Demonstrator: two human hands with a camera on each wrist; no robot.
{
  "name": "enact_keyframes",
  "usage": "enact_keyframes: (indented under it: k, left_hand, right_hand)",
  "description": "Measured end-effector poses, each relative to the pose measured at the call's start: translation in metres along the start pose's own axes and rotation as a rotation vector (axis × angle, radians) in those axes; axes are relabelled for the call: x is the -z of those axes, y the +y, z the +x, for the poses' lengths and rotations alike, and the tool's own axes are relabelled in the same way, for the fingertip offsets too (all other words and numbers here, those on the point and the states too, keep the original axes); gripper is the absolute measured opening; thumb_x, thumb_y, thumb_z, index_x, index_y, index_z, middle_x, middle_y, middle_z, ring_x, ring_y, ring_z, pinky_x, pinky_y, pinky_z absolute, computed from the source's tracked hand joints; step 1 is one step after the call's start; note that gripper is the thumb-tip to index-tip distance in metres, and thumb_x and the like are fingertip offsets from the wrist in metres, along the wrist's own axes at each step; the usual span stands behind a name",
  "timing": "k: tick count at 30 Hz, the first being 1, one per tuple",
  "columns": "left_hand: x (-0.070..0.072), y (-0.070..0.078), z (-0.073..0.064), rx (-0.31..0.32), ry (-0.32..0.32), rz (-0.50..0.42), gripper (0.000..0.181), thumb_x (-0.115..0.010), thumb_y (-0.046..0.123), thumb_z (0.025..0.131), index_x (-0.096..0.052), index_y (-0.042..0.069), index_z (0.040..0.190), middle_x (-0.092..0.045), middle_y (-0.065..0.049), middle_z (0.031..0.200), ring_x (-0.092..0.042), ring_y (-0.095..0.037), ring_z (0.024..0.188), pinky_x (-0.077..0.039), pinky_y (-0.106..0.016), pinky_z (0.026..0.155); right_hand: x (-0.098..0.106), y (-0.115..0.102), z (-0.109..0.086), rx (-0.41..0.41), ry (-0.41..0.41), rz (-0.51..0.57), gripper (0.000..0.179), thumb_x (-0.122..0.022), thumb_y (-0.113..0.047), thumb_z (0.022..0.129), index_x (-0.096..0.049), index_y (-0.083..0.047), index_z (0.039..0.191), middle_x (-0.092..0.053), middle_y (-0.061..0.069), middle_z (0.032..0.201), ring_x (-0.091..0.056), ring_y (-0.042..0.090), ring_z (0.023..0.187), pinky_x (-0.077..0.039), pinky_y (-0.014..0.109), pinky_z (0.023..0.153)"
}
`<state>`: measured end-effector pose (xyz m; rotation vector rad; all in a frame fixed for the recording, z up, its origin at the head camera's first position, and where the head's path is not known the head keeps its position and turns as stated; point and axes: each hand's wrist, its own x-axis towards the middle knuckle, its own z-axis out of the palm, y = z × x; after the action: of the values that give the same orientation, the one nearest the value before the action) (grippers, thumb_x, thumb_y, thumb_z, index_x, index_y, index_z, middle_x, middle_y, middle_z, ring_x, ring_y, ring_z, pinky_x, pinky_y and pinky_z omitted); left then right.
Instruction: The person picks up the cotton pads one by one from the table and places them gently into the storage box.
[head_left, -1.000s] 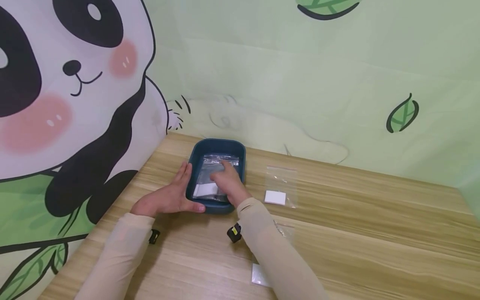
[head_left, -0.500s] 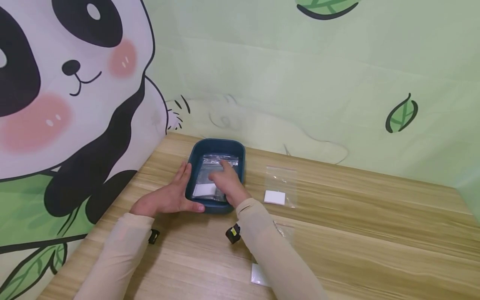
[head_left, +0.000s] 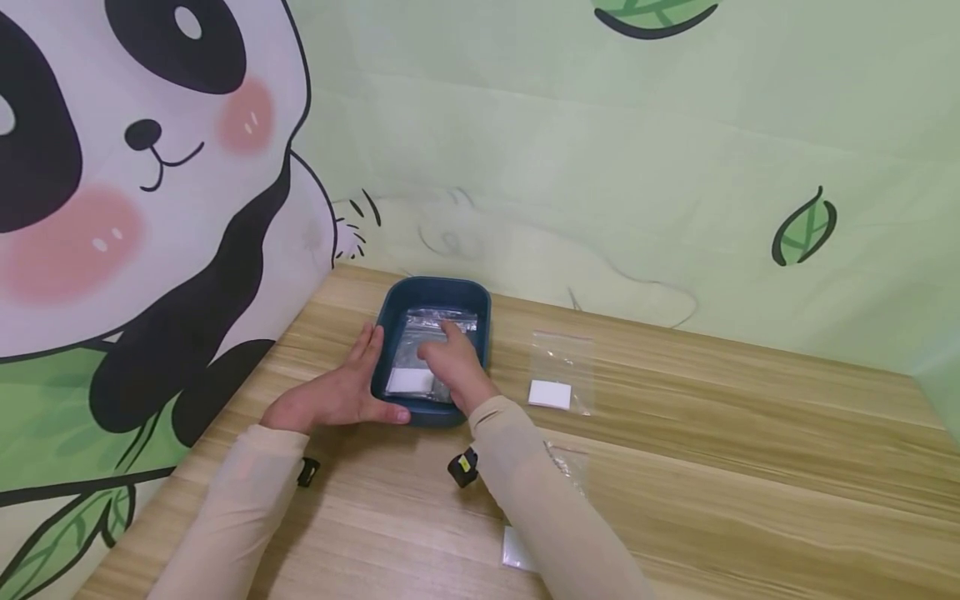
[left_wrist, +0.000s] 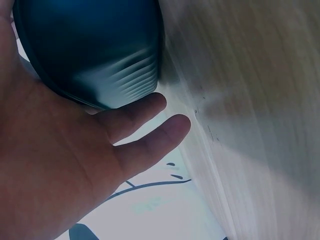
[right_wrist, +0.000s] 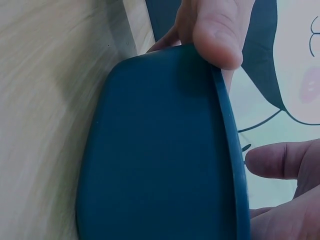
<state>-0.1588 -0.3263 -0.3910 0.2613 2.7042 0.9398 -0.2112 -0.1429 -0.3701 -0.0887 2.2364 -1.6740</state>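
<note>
A dark blue rounded tray (head_left: 433,417) stands on the wooden table at the back left. Inside it lies a clear zip-lock bag (head_left: 408,354) with a white card-like piece showing through at its near end. My left hand (head_left: 337,396) steadies the tray at its near left corner, thumb on the near rim and straight fingers along the outer left side. Reaching over the near right side, my right hand (head_left: 457,367) presses on the bag with its index finger extended and its thumb apart. Both wrist views show the tray's outer wall (right_wrist: 160,150) close up.
To the tray's right, another zip-lock bag with a white piece (head_left: 550,395) lies flat. A further bag (head_left: 517,550) lies nearer, partly hidden under my right sleeve (head_left: 558,500). Behind the table hangs a green cloth backdrop (head_left: 675,167) with a printed panda at left.
Almost nothing differs. My right wrist has shifted very slightly to the left; both hands, the tray and the bags keep their places.
</note>
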Motion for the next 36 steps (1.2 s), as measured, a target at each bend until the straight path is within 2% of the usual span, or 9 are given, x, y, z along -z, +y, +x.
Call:
enact_keyframes:
  k: [8, 14, 19, 22, 25, 28, 32, 36]
  left_hand:
    - [-0.002, 0.001, 0.002, -0.023, 0.004, -0.012, 0.141, -0.082, 0.061, 0.076, 0.014, -0.003, 0.157, 0.021, -0.028, 0.162, -0.005, -0.05, 0.148, -0.022, -0.058, 0.115]
    - [-0.002, 0.003, 0.003, -0.007, -0.009, -0.003, 0.141, -0.081, 0.063, 0.076, 0.015, -0.001, 0.157, 0.023, -0.026, 0.162, -0.005, -0.049, 0.148, -0.021, -0.057, 0.116]
    - [-0.002, 0.004, 0.003, -0.004, -0.012, -0.01, 0.142, -0.081, 0.062, 0.076, 0.016, -0.001, 0.157, 0.023, -0.027, 0.161, -0.006, -0.051, 0.148, -0.022, -0.059, 0.115]
    - [-0.001, 0.004, 0.003, 0.003, -0.012, -0.009, 0.141, -0.082, 0.061, 0.076, 0.016, -0.001, 0.157, 0.023, -0.026, 0.162, -0.007, -0.051, 0.148, -0.022, -0.059, 0.115]
    - [-0.001, 0.004, 0.002, 0.009, -0.008, -0.003, 0.141, -0.082, 0.061, 0.076, 0.015, 0.0, 0.158, 0.023, -0.025, 0.162, -0.009, -0.051, 0.147, -0.022, -0.059, 0.115]
    - [-0.001, 0.003, 0.001, 0.005, 0.002, 0.003, 0.141, -0.083, 0.06, 0.075, 0.014, -0.001, 0.158, 0.022, -0.026, 0.162, -0.011, -0.053, 0.146, -0.023, -0.06, 0.114]
    - [-0.002, 0.003, 0.0, 0.002, 0.008, 0.003, 0.142, -0.084, 0.059, 0.075, 0.014, -0.001, 0.157, 0.021, -0.026, 0.162, -0.01, -0.054, 0.146, -0.023, -0.061, 0.114]
    - [-0.001, 0.004, -0.001, -0.001, 0.007, 0.0, 0.142, -0.084, 0.057, 0.075, 0.015, -0.002, 0.157, 0.022, -0.027, 0.162, -0.007, -0.052, 0.147, -0.021, -0.061, 0.115]
  right_hand:
    - [0.003, 0.002, -0.001, -0.003, 0.004, 0.022, 0.073, -0.06, -0.009, 0.087, -0.035, -0.002, 0.156, -0.032, 0.018, 0.16, -0.032, 0.032, 0.145, -0.025, 0.044, 0.117]
    - [0.006, 0.001, -0.003, -0.004, 0.002, 0.03, 0.073, -0.06, -0.009, 0.088, -0.035, -0.003, 0.156, -0.032, 0.018, 0.16, -0.033, 0.032, 0.144, -0.027, 0.045, 0.116]
    - [0.013, 0.0, -0.006, 0.067, 0.025, 0.019, 0.07, -0.062, -0.008, 0.087, -0.04, -0.003, 0.154, -0.039, 0.019, 0.156, -0.039, 0.032, 0.139, -0.031, 0.045, 0.114]
    - [0.02, -0.001, -0.009, 0.127, 0.035, -0.002, 0.062, -0.061, -0.006, 0.088, -0.048, -0.003, 0.149, -0.051, 0.021, 0.145, -0.052, 0.032, 0.123, -0.044, 0.041, 0.1]
    - [0.033, -0.001, -0.013, 0.16, 0.03, 0.018, 0.049, -0.058, -0.002, 0.09, -0.058, -0.003, 0.139, -0.063, 0.02, 0.121, -0.062, 0.029, 0.099, -0.055, 0.034, 0.077]
    - [0.051, -0.001, -0.019, 0.154, 0.018, 0.044, 0.038, -0.055, 0.001, 0.093, -0.065, -0.001, 0.129, -0.066, 0.017, 0.103, -0.066, 0.025, 0.079, -0.057, 0.03, 0.061]
    - [0.083, 0.007, -0.025, 0.124, 0.01, 0.083, 0.031, -0.052, 0.003, 0.095, -0.065, 0.004, 0.123, -0.068, 0.02, 0.099, -0.067, 0.021, 0.068, -0.058, 0.031, 0.06]
    - [0.12, 0.024, -0.027, 0.091, 0.038, 0.098, 0.03, -0.05, 0.001, 0.096, -0.064, 0.006, 0.123, -0.068, 0.021, 0.097, -0.066, 0.021, 0.067, -0.058, 0.03, 0.06]
